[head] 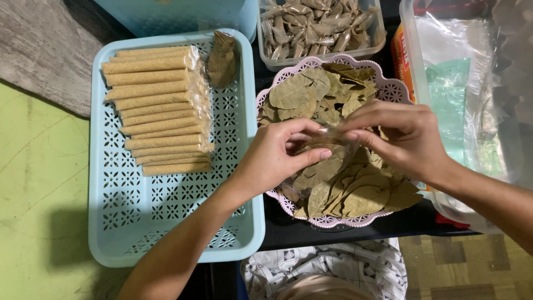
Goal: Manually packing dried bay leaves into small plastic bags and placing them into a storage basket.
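My left hand [277, 158] and my right hand [400, 136] meet over a pink lace-edged tray [388, 88] heaped with dried olive-brown leaves [344, 189]. Both hands pinch a small clear plastic sleeve [333, 135] between their fingertips. What is inside the sleeve is too small to tell. To the left, a light blue perforated basket [127, 211] holds a stack of tan rolled sticks in clear wrappers [158, 111] and one loose leaf packet [222, 58] in its far corner.
A clear tub [376, 44] of folded leaf packets stands behind the pink tray. Clear plastic bags in a bin [472, 100] lie at the right. A patterned cloth [333, 266] is at the near edge, green floor [39, 194] at the left.
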